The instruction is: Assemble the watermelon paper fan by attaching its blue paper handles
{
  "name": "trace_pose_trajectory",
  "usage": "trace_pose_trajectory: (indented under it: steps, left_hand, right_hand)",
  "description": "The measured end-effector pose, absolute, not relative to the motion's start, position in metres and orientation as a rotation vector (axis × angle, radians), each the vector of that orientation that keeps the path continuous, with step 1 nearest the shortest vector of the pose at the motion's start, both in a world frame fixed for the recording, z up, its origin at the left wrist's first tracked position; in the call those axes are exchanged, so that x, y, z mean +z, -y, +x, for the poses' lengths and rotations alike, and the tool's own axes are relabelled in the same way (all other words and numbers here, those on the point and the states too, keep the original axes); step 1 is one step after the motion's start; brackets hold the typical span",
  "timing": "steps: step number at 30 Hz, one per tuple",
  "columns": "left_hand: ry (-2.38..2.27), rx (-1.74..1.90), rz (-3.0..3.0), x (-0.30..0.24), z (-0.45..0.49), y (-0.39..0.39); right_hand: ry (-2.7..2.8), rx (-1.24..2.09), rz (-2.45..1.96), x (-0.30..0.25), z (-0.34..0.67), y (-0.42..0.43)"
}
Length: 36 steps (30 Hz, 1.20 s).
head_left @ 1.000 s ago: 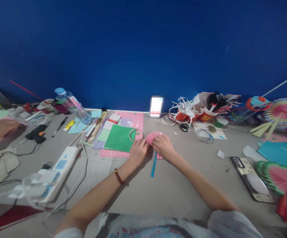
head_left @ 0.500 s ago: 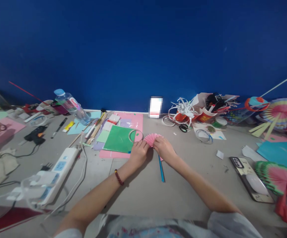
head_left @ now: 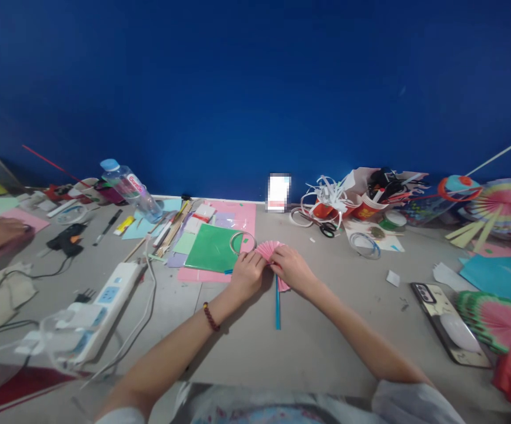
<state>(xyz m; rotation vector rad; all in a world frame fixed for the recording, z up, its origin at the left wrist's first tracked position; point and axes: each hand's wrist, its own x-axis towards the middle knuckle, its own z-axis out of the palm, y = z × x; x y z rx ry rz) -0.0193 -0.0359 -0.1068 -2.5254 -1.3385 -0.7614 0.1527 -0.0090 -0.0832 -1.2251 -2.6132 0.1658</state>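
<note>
Between my two hands is a pink pleated paper fan (head_left: 266, 249), spread in an arc above my fingers. My left hand (head_left: 247, 273) is closed on its left part, and my right hand (head_left: 289, 266) pinches it on the right. More pink pleats show below my right hand. A narrow blue strip (head_left: 278, 306) runs from under the fan toward me; its upper end is hidden. Just beyond my left hand, a silvery ring (head_left: 242, 242) lies partly on a green sheet (head_left: 211, 247), which rests on pink paper (head_left: 249, 221).
On the left are a power strip (head_left: 109, 306) with cables, a glue gun (head_left: 67, 238), a plastic bottle (head_left: 134, 191) and another person's hand (head_left: 6, 227). Scissors (head_left: 327, 229) lie behind on the right. A phone (head_left: 450, 324) and finished paper fans (head_left: 509, 203) are farther right.
The blue strip's near end has swung left, and more pink pleats show below my right hand. The other person's hand at the left has moved farther into view.
</note>
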Motion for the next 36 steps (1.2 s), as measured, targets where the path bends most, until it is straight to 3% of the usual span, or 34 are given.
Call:
trace_pose_trajectory:
  steps: [10,24,31,36]
  left_hand:
    - [1.397,-0.686,-2.565,-0.102,-0.021,0.036]
    - [1.573,-0.935,-2.542,-0.102,-0.026,0.036]
    - [1.619,-0.904,-2.608,-0.105,-0.025,0.035]
    - [1.590,-0.812,-2.564,-0.104,-0.023,0.036]
  right_hand:
    - [2.577,0.006,-1.173,-0.087,0.155,0.009]
    - [2.575,0.084,-1.195,-0.092,0.156,0.005]
    - [2.614,0.059,-1.114,-0.094,0.157,0.002]
    - [2.491,0.219,-1.229,-0.088,0.163,0.000]
